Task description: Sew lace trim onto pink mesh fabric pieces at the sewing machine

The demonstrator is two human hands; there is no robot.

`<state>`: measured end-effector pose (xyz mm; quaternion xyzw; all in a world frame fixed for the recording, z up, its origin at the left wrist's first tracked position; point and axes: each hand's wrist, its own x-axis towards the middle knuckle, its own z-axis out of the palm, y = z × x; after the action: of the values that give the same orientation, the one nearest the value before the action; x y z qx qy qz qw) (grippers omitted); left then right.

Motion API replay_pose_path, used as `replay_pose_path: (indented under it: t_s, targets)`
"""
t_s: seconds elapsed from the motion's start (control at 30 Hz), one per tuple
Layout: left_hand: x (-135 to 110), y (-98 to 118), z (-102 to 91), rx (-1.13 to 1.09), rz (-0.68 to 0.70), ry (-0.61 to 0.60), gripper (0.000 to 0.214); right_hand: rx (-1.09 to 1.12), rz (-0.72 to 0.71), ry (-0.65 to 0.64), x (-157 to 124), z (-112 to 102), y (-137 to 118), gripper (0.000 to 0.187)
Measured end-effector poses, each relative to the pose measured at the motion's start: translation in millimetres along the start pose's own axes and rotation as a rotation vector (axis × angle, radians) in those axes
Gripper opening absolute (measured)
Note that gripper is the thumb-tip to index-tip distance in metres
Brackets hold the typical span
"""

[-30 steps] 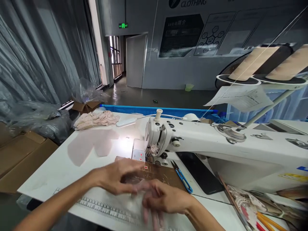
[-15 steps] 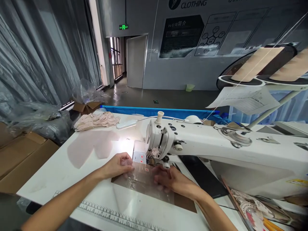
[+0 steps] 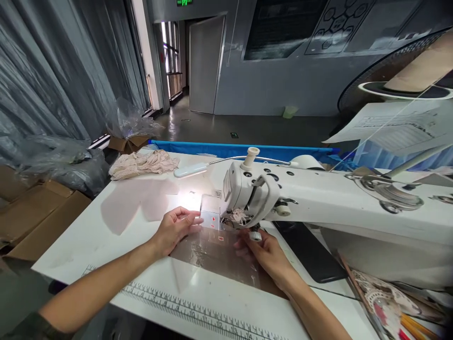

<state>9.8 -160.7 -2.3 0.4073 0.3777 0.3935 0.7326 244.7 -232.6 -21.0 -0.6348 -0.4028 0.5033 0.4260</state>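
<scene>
A white sewing machine (image 3: 318, 198) stands on a white table (image 3: 106, 241). A thin, see-through piece of fabric (image 3: 212, 245) lies in front of the needle area, over a brown patch of the table. My left hand (image 3: 175, 226) rests on the fabric's left edge, fingers curled and pressing it down next to the metal needle plate (image 3: 209, 218). My right hand (image 3: 264, 252) lies on the fabric just below the presser foot, fingertips pinching or pressing the cloth toward the needle. The fingertips are partly hidden under the machine head.
A pile of beige knitted pieces (image 3: 141, 164) lies at the table's far left, with a pale fabric piece (image 3: 134, 205) flat nearby. A lamp arm (image 3: 198, 168) lights the needle area. Thread cones (image 3: 421, 71) stand at right. Cardboard boxes (image 3: 35, 212) and plastic bags sit left. A printed ruler (image 3: 198, 314) runs along the near edge.
Both hands moved away from me, from the near table edge up to the needle area, sliding the see-through fabric under the machine head. The camera tilted down and closer.
</scene>
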Motion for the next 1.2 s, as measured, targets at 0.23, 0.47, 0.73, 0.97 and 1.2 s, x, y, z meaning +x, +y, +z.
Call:
replay_pose_path:
  t_s: [0.23,0.47,0.73,0.97,1.2]
  targets:
    - [4,1,2.0,-0.093,-0.011,-0.035,0.048,0.007,-0.06,0.039,4,5,5,0.046]
    - [-48,-3,-1.9,0.335,-0.324,-0.368,0.052,-0.236,0.155,-0.509,-41,-23,-10,0.047]
    - [-24,5,-9.7,1.127,0.214,-0.223,0.027,-0.675,-0.159,0.007,-7,-18,-16,0.035]
    - [11,-7,-33.1,1.483,0.997,-0.147,0.018,-0.874,-0.186,0.204,-16,-17,-11,0.035]
    - [2,-8,-27.7,1.457,1.103,-0.726,0.026,-0.396,-0.075,0.061,-31,-17,2,0.035]
